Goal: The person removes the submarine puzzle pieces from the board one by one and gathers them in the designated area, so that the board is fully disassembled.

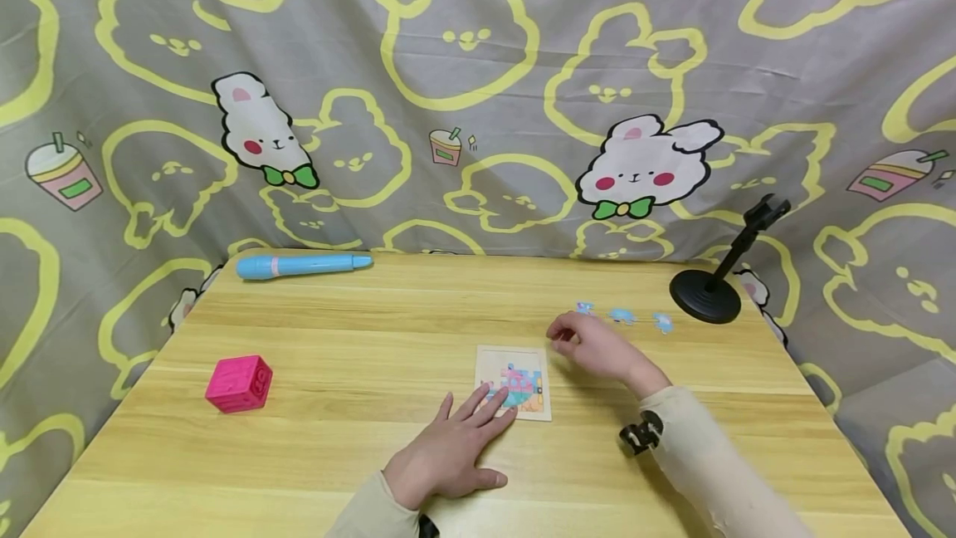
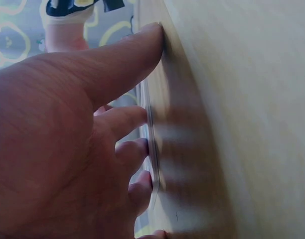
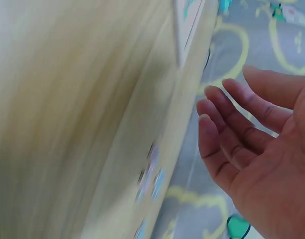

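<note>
Head view looks forward and down; close wrist views face the hands point(image 1: 451, 455) point(image 1: 603, 351), sharing the table point(image 1: 246, 471).

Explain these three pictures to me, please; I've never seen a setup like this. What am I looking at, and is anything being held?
There is no machine here, just a person's two bare hands. The wide picture comes from a camera worn on the head, looking forward and down. The other two come from cameras worn on each wrist, so they look tilted and close.

On the table lie a partly filled puzzle, three loose pieces, a pink block, a blue microphone and a black stand.

The left hand rests its fingers on the puzzle. The right hand is between the puzzle and the pieces, fingers loosely bent; its wrist view shows nothing in it. So neither hand appears to grip anything.
</note>
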Tool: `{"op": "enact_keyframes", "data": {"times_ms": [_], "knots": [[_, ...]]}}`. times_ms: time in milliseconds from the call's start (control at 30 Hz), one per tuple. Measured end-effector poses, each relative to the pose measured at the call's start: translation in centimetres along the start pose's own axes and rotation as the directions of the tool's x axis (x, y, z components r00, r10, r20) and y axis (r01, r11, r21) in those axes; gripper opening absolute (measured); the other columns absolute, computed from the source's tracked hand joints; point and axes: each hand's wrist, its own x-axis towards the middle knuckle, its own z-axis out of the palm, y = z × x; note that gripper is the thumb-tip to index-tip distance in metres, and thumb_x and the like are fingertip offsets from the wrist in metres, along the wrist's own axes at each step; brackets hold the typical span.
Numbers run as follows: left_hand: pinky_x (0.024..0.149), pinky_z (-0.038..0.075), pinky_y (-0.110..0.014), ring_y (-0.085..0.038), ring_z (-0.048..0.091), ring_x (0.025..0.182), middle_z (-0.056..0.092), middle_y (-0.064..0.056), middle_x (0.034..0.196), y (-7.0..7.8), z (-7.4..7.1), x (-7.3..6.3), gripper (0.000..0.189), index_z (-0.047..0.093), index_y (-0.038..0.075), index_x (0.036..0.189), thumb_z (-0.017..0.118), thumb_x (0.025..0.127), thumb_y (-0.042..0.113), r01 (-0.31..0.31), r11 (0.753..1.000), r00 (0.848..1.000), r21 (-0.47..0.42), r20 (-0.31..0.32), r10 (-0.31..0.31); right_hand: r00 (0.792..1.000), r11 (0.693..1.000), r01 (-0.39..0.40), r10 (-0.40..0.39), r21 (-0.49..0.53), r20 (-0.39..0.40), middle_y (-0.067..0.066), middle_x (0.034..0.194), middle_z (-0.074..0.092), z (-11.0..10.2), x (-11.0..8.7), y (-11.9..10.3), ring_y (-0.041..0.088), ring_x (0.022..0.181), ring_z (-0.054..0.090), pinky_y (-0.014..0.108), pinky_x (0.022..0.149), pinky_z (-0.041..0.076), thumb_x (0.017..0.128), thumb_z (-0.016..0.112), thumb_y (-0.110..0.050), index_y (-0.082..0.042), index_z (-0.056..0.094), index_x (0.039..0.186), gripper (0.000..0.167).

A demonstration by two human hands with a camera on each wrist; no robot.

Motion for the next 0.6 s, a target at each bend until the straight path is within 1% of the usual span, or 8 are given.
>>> {"op": "enact_keyframes", "data": {"times_ms": [100, 167, 333, 467, 600], "knots": [[0.11, 0.02, -0.061, -0.022, 0.012, 0.148, 0.019, 0.002, 0.162, 0.1, 0.0, 0.0, 0.078, 0.036, 0.023, 0.154, 0.065, 0.088, 0.054, 0.002, 1.0, 1.0, 0.0, 0.0, -0.002, 0.998, 0.999, 0.04, -0.04, -0.006, 0.04, 0.0, 0.097, 0.064, 0.9, 0.0, -1.4, 0.015, 0.089, 0.059, 0.038, 0.08, 0.049, 0.094, 0.064, -0.006, -0.004, 0.068, 0.107, 0.014], [0.11, 0.02, -0.061, -0.022, 0.013, 0.148, 0.02, 0.002, 0.162, 0.1, 0.0, 0.0, 0.078, 0.036, 0.023, 0.154, 0.065, 0.088, 0.054, 0.002, 1.0, 1.0, 0.002, -0.001, -0.002, 0.995, 0.997, 0.07, -0.069, -0.016, 0.071, 0.001, 0.098, 0.063, 1.5, 0.0, -2.1, 0.015, 0.089, 0.059, 0.037, 0.079, 0.049, 0.094, 0.064, -0.004, -0.004, 0.068, 0.109, 0.016], [0.11, 0.021, -0.061, -0.022, 0.013, 0.148, 0.021, 0.001, 0.161, 0.1, -0.1, 0.1, 0.078, 0.036, 0.023, 0.154, 0.064, 0.089, 0.055, -0.003, 1.0, 1.0, 0.007, 0.005, 0.003, 0.984, 0.994, 0.102, -0.095, -0.039, 0.149, 0.003, 0.104, 0.06, 2.8, 0.1, -2.9, 0.016, 0.086, 0.054, 0.035, 0.075, 0.047, 0.093, 0.064, -0.003, -0.003, 0.067, 0.114, 0.021], [0.11, 0.02, -0.061, -0.023, 0.013, 0.148, 0.022, 0.001, 0.161, 0.1, -0.1, 0.1, 0.078, 0.036, 0.023, 0.154, 0.064, 0.089, 0.055, 0.002, 1.0, 1.0, 0.004, 0.009, -0.003, 0.979, 0.991, 0.116, -0.103, -0.063, 0.175, 0.003, 0.102, 0.057, 3.6, 0.3, -3.3, 0.017, 0.083, 0.053, 0.035, 0.075, 0.046, 0.093, 0.067, -0.007, -0.001, 0.067, 0.116, 0.024], [0.11, 0.021, -0.061, -0.023, 0.013, 0.148, 0.022, 0.001, 0.161, 0.1, 0.0, 0.0, 0.077, 0.037, 0.023, 0.154, 0.064, 0.089, 0.054, 0.004, 1.0, 1.0, 0.006, 0.005, -0.004, 0.98, 0.991, 0.11, -0.095, -0.075, 0.176, 0.004, 0.097, 0.053, 4.1, 0.4, -3.8, 0.016, 0.078, 0.05, 0.034, 0.072, 0.045, 0.092, 0.068, -0.007, -0.001, 0.067, 0.115, 0.024]]}}
